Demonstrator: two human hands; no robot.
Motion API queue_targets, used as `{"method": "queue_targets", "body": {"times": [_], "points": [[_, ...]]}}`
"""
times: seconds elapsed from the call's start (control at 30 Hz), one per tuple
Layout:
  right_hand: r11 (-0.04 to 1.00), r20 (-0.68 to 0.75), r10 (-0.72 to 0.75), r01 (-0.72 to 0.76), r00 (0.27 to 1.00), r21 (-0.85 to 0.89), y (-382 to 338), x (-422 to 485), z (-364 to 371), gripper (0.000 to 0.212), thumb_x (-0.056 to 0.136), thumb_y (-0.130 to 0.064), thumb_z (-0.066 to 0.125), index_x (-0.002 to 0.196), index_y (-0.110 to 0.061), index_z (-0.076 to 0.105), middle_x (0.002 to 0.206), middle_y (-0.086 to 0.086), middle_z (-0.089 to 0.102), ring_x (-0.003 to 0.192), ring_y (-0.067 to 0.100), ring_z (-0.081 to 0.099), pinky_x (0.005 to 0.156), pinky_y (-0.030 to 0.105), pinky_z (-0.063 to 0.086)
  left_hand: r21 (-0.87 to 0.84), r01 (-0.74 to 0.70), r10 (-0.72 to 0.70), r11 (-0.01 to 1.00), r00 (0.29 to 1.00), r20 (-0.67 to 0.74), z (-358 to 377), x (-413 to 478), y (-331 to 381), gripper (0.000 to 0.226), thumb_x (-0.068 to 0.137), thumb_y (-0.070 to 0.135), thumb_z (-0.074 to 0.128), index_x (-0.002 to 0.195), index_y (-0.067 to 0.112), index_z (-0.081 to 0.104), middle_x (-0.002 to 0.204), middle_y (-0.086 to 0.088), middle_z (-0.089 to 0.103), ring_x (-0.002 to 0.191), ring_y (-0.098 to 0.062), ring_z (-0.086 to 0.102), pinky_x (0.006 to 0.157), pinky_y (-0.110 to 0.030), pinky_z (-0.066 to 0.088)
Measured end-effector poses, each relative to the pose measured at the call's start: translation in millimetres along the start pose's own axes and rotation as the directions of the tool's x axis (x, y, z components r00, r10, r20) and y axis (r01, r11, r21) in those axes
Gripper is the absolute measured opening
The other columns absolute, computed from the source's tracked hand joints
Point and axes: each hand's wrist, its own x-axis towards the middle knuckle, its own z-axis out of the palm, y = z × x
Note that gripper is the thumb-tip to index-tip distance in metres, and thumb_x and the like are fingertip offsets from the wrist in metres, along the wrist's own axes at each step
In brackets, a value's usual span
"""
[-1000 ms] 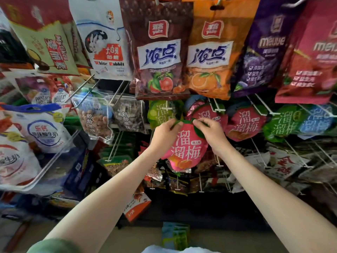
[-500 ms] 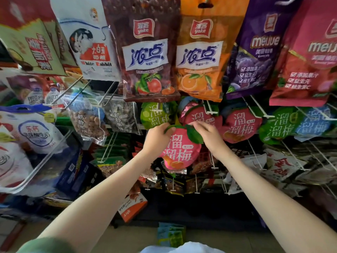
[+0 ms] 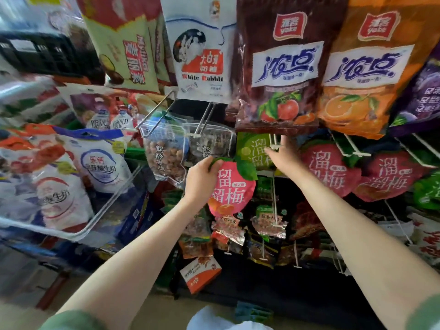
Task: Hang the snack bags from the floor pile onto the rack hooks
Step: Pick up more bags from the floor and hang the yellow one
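Both hands are raised among the hanging goods. By the left hand (image 3: 201, 173) a pink snack bag (image 3: 232, 191) is gripped, the fingers curled round its green, leaf-shaped top corner. The bag is held in the air, dangling from that grip and carried by no hook.

The right hand (image 3: 284, 154) is stretched up just right of the bag, its fingers fairly straight and spread, with nothing clasped. Its fingertips are at the white-tipped end of a wire hook (image 3: 274, 142); whether the tip is actually touched cannot be told. A green bag (image 3: 248, 151) is hung just behind that hand, and red bags (image 3: 329, 170) much like the held one are hung further right. A large brown bag (image 3: 278, 67) is hung close above. Some teal packets (image 3: 252, 310) are seen on the floor (image 3: 166, 313) at the lower edge.

The hanging step is judged to be in hand: one bag is lifted and a hook is being sought. For the next move, the hole in the bag's top would need to be lined up with a hook's tip and slid on, the hook being steadied by the free hand.
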Motion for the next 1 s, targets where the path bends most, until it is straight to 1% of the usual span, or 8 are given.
{"method": "queue_targets", "body": {"times": [0.1,0.17,0.27,0.37,0.47,0.6,0.8,1.0], "points": [[1.000,-0.126,-0.030,0.030,0.992,0.001,3,13,3,0.042,0.088,-0.008,0.057,0.130,-0.004,0.050,0.131,0.020,0.052,0.121,0.034,0.049,0.098,0.039,0.041,0.012,-0.102,0.102,0.995,0.994,-0.024,6,9,-4,0.033,0.096,0.032,0.051,0.080,0.004,0.055,0.071,-0.010,0.060,0.064,-0.024,0.051,0.058,-0.035,0.034],[0.999,-0.234,-0.037,0.045,0.971,0.030,-1,7,-2,0.033,0.087,0.003,0.052,0.118,0.001,0.060,0.119,0.021,0.061,0.110,0.035,0.057,0.087,0.037,0.044,0.034,-0.179,0.181,0.983,0.983,-0.038,8,13,-7,0.029,0.096,0.030,0.052,0.081,0.005,0.056,0.078,-0.006,0.057,0.071,-0.022,0.051,0.060,-0.031,0.029],[0.987,-0.298,-0.158,0.157,0.941,-0.027,-11,-18,-11,0.019,0.086,0.003,0.055,0.102,0.005,0.066,0.106,0.023,0.065,0.100,0.034,0.059,0.077,0.036,0.040,0.041,-0.287,0.288,0.957,0.957,-0.021,11,16,-7,0.030,0.095,0.027,0.054,0.099,0.001,0.066,0.098,-0.006,0.055,0.087,-0.019,0.052,0.069,-0.020,0.031],[0.975,-0.308,-0.222,0.212,0.925,-0.064,-18,-47,-20,0.014,0.086,-0.009,0.063,0.091,0.002,0.069,0.093,0.017,0.062,0.089,0.024,0.055,0.070,0.028,0.030,-0.007,-0.348,0.347,0.938,0.936,0.064,14,14,1,0.032,0.095,0.028,0.055,0.110,0.002,0.066,0.122,-0.008,0.055,0.106,-0.021,0.053,0.088,-0.027,0.041],[0.979,-0.331,-0.205,0.199,0.921,-0.051,-29,-74,-30,0.017,0.087,-0.015,0.063,0.094,-0.002,0.070,0.088,0.004,0.057,0.084,0.013,0.049,0.068,0.021,0.028,-0.084,-0.335,0.344,0.939,0.925,0.161,19,7,14,0.032,0.095,0.033,0.053,0.110,0.007,0.064,0.108,-0.004,0.065,0.096,-0.019,0.061,0.082,-0.031,0.049],[0.971,-0.247,-0.227,0.200,0.942,-0.129,-38,-98,-31,0.011,0.087,-0.016,0.063,0.093,-0.009,0.071,0.087,-0.005,0.061,0.085,0.004,0.051,0.072,0.012,0.032,-0.119,-0.359,0.375,0.926,0.910,0.178,27,-1,23,0.025,0.095,0.034,0.052,0.099,0.013,0.065,0.079,0.005,0.065,0.068,-0.008,0.058,0.057,-0.019,0.042],[0.976,-0.078,-0.058,0.073,0.995,0.207,-16,-103,-20,0.020,0.096,-0.017,0.050,0.109,-0.023,0.064,0.104,-0.009,0.063,0.099,0.008,0.057,0.077,0.017,0.044,0.015,-0.412,0.407,0.911,0.904,0.127,22,-5,7,0.028,0.096,0.028,0.051,0.084,0.005,0.060,0.078,-0.005,0.063,0.072,-0.018,0.056,0.060,-0.026,0.036],[0.997,-0.011,0.069,-0.069,0.998,0.016,12,-78,23,0.056,0.095,-0.017,0.053,0.144,-0.015,0.027,0.135,0.006,0.043,0.101,0.016,0.048,0.079,0.028,0.041,0.101,-0.256,0.264,0.961,0.962,-0.075,2,-2,-34,0.030,0.097,0.030,0.047,0.087,0.004,0.059,0.082,-0.006,0.061,0.075,-0.023,0.055,0.061,-0.033,0.032]]}}
